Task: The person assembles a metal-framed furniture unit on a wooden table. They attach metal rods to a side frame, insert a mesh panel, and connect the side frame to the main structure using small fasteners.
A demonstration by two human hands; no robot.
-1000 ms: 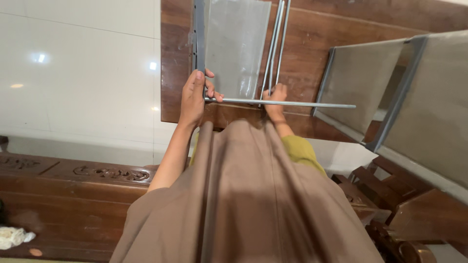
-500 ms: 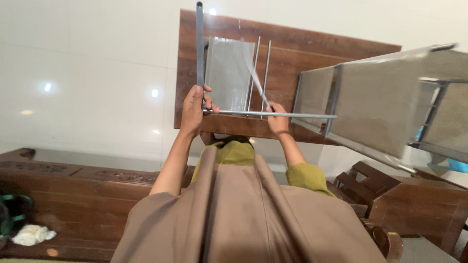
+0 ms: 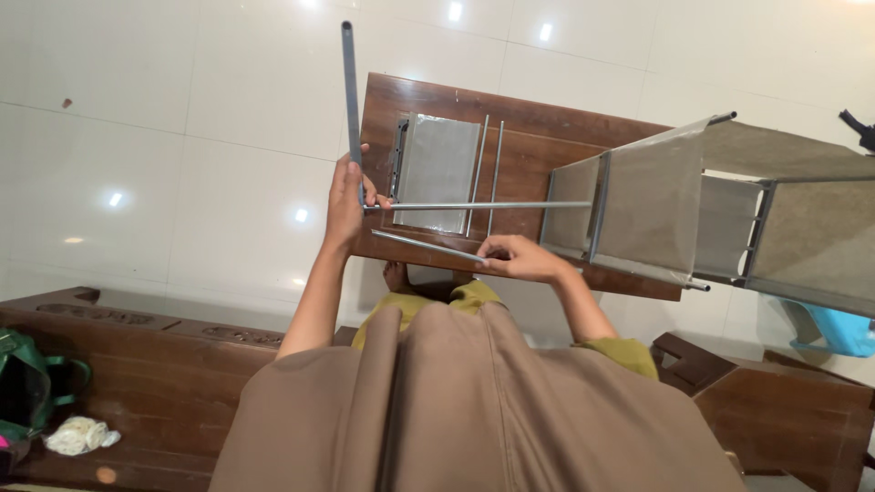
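The left hand [image 3: 346, 202] is closed around a long grey metal tube [image 3: 350, 91] that stands up over the left edge of the wooden table [image 3: 529, 137]; a second tube [image 3: 483, 205] runs out sideways from that grip across the table top toward the half-built fabric rack [image 3: 674, 200] at the table's right end. The right hand [image 3: 524, 260] pinches the end of a loose slanted rod [image 3: 424, 246] at the table's near edge, fingers curled shut on it. The tubes look light, stiff and smooth, likely slippery in a bare palm, so a hold close to the joint seems steadier than one far along the length; the fabric panels look soft and would sag if taken alone. A grey panel [image 3: 437, 173] and two more rods [image 3: 488, 173] lie flat mid-table. The joint itself is hidden behind the left fingers; the rack is cut off at the frame's right edge; a brown garment [image 3: 456, 410] covers the table's near side and the legs.
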